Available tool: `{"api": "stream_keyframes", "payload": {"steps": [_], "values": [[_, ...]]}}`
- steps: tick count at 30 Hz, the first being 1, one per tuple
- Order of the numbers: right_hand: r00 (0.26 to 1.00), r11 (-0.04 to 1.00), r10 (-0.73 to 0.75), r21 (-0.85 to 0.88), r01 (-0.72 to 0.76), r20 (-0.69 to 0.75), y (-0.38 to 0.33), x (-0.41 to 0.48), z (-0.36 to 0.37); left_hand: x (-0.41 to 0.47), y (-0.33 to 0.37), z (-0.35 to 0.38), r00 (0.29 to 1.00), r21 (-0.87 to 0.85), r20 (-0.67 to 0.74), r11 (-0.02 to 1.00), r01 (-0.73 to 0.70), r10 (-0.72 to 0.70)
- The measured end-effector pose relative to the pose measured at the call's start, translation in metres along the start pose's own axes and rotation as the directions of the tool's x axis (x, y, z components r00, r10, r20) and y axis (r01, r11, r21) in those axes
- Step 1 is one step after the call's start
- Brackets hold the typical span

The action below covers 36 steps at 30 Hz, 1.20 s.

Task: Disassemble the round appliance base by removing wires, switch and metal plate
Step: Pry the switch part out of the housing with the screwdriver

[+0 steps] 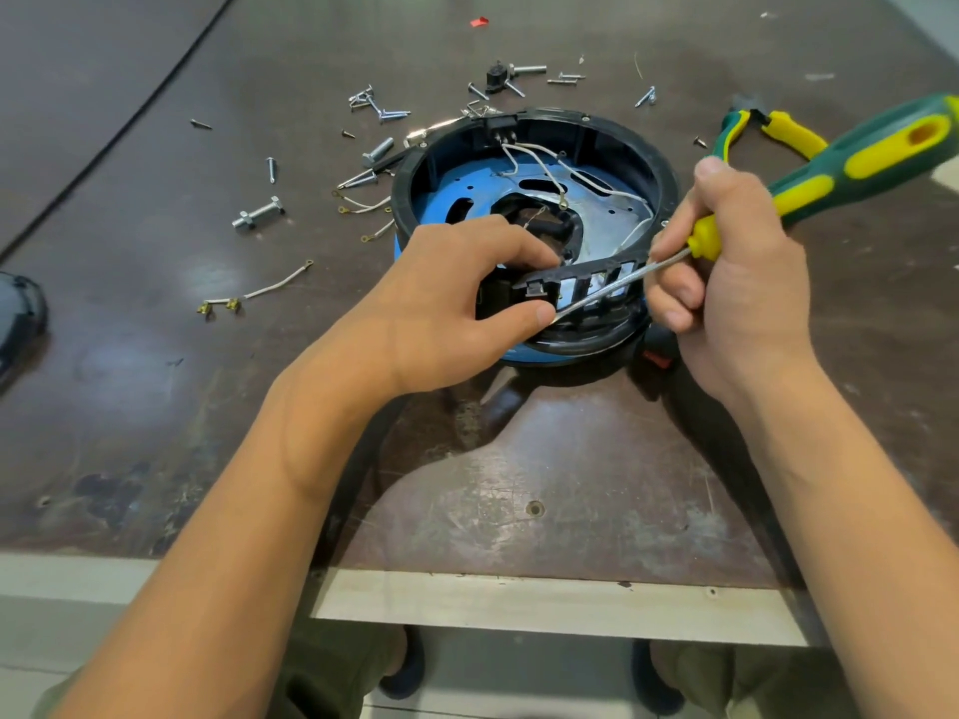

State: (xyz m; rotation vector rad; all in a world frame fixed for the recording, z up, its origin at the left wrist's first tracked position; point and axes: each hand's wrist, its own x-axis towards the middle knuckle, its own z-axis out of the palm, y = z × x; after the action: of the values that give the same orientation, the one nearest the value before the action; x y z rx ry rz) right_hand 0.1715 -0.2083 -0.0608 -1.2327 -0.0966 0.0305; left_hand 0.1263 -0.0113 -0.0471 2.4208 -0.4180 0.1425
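The round appliance base [612, 142], a black ring with a blue floor, stands on the brown table. Inside lie white wires [586, 181] and a shiny metal plate [604, 215]; a black connector block [501, 129] sits on the far wall. My left hand [456, 293] grips the near rim, fingers inside and thumb outside by a black switch housing [534, 290]. My right hand [737, 282] holds a green and yellow screwdriver [856, 158]. Its metal shaft [602, 293] runs along the slotted near rim to my left thumb.
Loose screws and bolts [259, 212] and removed wires with ring terminals [259, 293] are scattered left of and behind the base. Yellow-handled pliers [778, 129] lie at right. A black power cord [726, 448] runs off the near table edge. A dark object [18, 313] sits at far left.
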Motion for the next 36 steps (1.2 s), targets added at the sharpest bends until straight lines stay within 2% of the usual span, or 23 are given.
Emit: {"api": "stream_keyframes", "payload": {"steps": [4, 9, 13, 23, 28, 32, 36], "values": [[0.999, 0.998, 0.017, 0.059, -0.015, -0.027, 0.0019, -0.0011, -0.0006, 0.0, -0.0003, -0.0003, 1.0, -0.009, 0.005, 1.0, -0.004, 0.004], [0.997, 0.981, -0.066, 0.179, 0.071, -0.034, -0.0012, -0.0023, -0.0043, -0.0003, 0.0002, -0.0016, 1.0, -0.003, 0.01, 1.0, -0.008, 0.008], [0.997, 0.985, -0.082, 0.155, 0.081, 0.005, -0.0027, -0.0021, -0.0051, -0.0001, -0.0002, -0.0017, 1.0, -0.007, 0.013, 1.0, -0.012, 0.012], [0.99, 0.991, 0.069, 0.126, -0.054, -0.12, -0.0027, 0.0057, -0.0009, 0.0008, -0.001, -0.001, 1.0, 0.011, 0.011, 1.0, -0.013, 0.013], [0.972, 0.98, 0.186, 0.101, -0.173, -0.141, -0.0007, 0.0051, -0.0025, 0.0007, 0.0, -0.0009, 1.0, -0.049, 0.02, 0.999, 0.0, 0.001], [0.99, 0.99, 0.083, 0.124, -0.069, -0.113, 0.0017, -0.0014, -0.0024, 0.0001, -0.0004, -0.0019, 1.0, -0.054, 0.021, 0.998, -0.021, 0.022], [0.995, 0.974, -0.03, 0.22, 0.051, -0.1, -0.0034, -0.0007, -0.0057, -0.0003, -0.0025, -0.0021, 0.999, -0.051, 0.018, 0.998, -0.032, 0.033]]}}
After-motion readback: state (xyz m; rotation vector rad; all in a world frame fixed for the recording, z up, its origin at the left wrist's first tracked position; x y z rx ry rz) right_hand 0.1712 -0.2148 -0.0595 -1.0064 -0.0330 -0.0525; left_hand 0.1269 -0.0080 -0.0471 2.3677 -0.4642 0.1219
